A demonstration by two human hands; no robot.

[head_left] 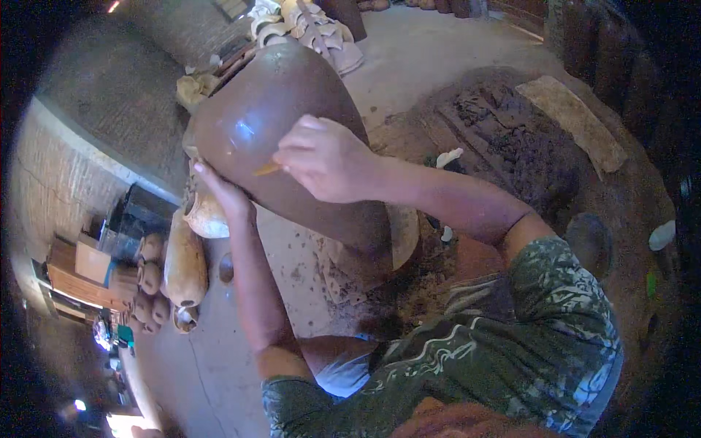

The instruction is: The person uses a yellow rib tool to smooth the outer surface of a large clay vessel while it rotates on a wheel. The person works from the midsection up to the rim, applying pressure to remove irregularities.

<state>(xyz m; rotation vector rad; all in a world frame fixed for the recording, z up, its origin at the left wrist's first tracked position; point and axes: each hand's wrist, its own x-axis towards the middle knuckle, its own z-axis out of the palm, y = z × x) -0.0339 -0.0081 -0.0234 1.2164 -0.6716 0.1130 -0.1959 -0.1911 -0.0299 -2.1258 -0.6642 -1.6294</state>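
A large, brown, smooth-walled clay pot (292,87) stands before me, its wall shiny near the upper left. My right hand (325,160) is closed round a small yellowish flat tool (268,169), whose tip meets or nearly meets the pot's wall. What the tool is made of I cannot tell. At the pot's left side, my left hand (223,191) lies with its fingers stretched out along the wall. Part of that hand is hidden by the pot's edge.
Pale curved pottery pieces (299,25) are heaped behind the pot. On the left lie a long tan jar (185,255) and several small round brown pots (150,281). Dark clay (504,139) lies spread on the right, beside a flat board (573,120).
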